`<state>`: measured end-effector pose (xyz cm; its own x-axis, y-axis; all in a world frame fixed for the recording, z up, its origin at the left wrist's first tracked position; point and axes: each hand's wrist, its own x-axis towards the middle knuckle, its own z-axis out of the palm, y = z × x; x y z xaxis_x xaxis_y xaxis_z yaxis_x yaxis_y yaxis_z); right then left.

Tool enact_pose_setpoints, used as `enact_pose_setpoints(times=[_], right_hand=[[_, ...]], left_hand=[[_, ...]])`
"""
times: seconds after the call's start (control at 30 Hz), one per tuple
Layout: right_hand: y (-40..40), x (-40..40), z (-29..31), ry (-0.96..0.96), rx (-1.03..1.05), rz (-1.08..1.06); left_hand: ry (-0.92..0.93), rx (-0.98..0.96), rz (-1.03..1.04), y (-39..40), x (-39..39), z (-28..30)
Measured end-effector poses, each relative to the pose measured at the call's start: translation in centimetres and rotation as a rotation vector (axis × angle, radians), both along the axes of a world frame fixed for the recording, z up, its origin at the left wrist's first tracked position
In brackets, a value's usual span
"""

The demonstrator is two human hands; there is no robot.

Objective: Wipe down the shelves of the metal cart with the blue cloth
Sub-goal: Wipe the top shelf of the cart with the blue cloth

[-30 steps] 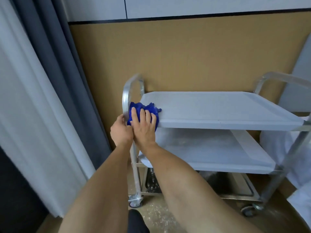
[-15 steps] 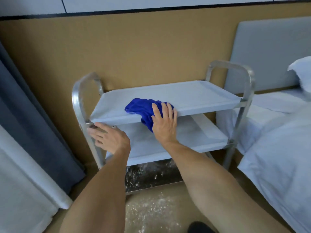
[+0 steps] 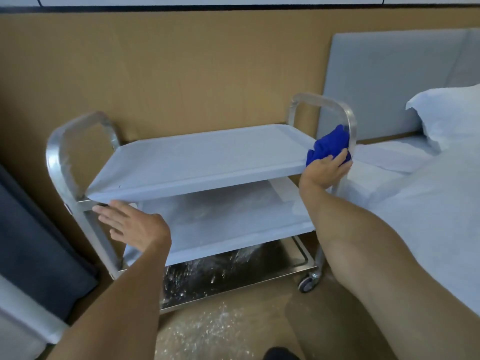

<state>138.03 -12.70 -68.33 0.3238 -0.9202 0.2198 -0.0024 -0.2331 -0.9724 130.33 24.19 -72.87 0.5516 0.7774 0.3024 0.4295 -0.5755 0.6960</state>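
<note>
The metal cart (image 3: 197,162) stands against the tan wall, with a top shelf, a middle shelf (image 3: 233,219) and a shiny bottom shelf (image 3: 233,271). At the top shelf's right front corner, by the right handle post, my right hand (image 3: 324,170) grips the crumpled blue cloth (image 3: 328,145) and presses it there. My left hand (image 3: 132,224) hovers with straight fingers near the left front post, just below the top shelf's edge, holding nothing.
A bed with white sheets (image 3: 428,203), a pillow (image 3: 446,113) and a grey headboard (image 3: 389,81) sits close to the cart's right side. A dark curtain (image 3: 33,250) hangs at the left. The cart's right front wheel (image 3: 309,283) rests on the speckled floor.
My right hand has swept the blue cloth along the top shelf's front edge from the left corner to the right corner. My left hand let go of the left post and opened.
</note>
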Motion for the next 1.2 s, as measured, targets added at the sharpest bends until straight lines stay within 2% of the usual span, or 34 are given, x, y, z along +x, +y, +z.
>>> enact_pose_setpoints(times=[0.17,0.23,0.33,0.43,0.47,0.57,0.6,0.67,0.77,0.9,0.97,1.03,1.2], right_hand=[[9.2,-1.5,-3.8,0.018,-0.378,-0.001],[13.9,-3.2,-5.2,0.027,-0.542,0.093],[20.3,-5.5,-6.5,0.059,-0.786,0.266],[24.0,-6.1,-6.3,0.046,-1.032,0.386],[25.0,-6.0,-5.9,0.045,-1.123,0.416],[28.5,-5.4,-3.9,-0.028,-1.325,0.495],[29.9,-5.1,-3.0,-0.071,-1.357,0.53],[33.3,-4.9,-1.5,-0.106,-1.388,0.603],[39.7,-5.4,0.4,-0.026,-1.366,0.747],[45.5,-5.0,4.2,0.142,-1.188,0.974],[46.0,-4.0,6.0,0.268,-1.08,1.187],[45.4,-3.6,6.0,0.302,-1.008,1.311],[42.0,-5.8,2.7,-0.034,-1.222,1.068]], left_hand=[[0.012,0.101,-0.023,1.5,-1.1,-0.1],[-0.01,0.106,-0.03,1.6,-1.4,-0.2],[-0.083,0.002,-0.019,1.9,-2.4,0.1],[-0.13,0.023,0.003,3.5,-3.6,1.2],[-0.126,-0.003,0.026,4.6,-3.8,1.6],[-0.106,-0.28,0.176,8.9,-3.5,1.9],[-0.102,-0.321,0.176,10.3,-3.3,1.6],[-0.164,-0.284,0.055,11.8,-2.9,0.9],[-0.248,-0.249,-0.065,12.5,-2.5,0.5],[-0.357,-0.393,-0.153,12.8,-2.6,0.0],[-0.361,-0.398,-0.16,13.3,-2.8,-0.4],[-0.348,-0.425,-0.174,13.9,-3.1,-0.8],[-0.292,-0.413,-0.179,14.0,-3.0,-0.7]])
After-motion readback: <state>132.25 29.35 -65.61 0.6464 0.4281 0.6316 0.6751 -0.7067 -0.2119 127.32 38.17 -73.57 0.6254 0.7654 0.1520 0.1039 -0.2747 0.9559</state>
